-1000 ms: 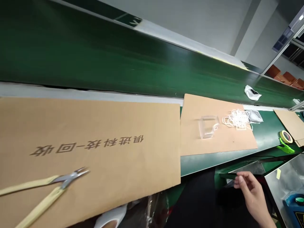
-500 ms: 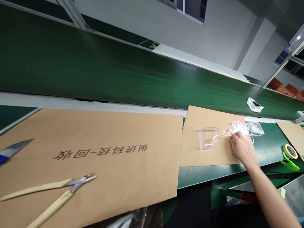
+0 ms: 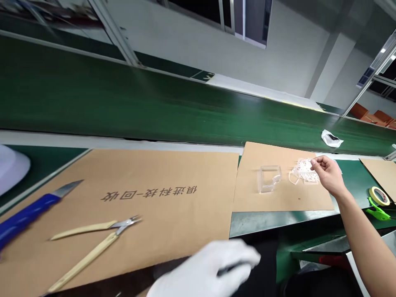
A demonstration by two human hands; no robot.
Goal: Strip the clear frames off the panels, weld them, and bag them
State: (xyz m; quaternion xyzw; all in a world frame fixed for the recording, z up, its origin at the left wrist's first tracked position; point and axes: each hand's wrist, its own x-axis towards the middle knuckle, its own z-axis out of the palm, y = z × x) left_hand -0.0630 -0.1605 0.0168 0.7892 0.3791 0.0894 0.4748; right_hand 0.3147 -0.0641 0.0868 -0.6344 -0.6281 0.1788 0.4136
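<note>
My bare right hand [image 3: 328, 175] reaches out over the small cardboard sheet [image 3: 262, 202]. Its thumb and fingers pinch a white plastic piece at the top of the pile of white plastic pieces [image 3: 301, 172]. A clear plastic part [image 3: 269, 179] stands just left of the pile. My left hand [image 3: 210, 270], in a white glove, is low at the near edge and blurred by motion. Something dark shows between its fingers, but I cannot make it out. Yellow-handled cutters [image 3: 93, 241] lie on the large printed cardboard sheet [image 3: 173, 214].
A blue-handled knife [image 3: 29, 210] lies at the left, partly on the large sheet. A white rounded object [image 3: 12, 165] sits at the far left. The green conveyor belt [image 3: 154, 107] carries a white bag [image 3: 331, 139]. A tape roll [image 3: 379, 196] and green tool [image 3: 378, 213] lie right.
My right hand went from low at the right edge to the white pile and lifted with a piece pinched. The gloved left hand came into view at the bottom. The view shifted left.
</note>
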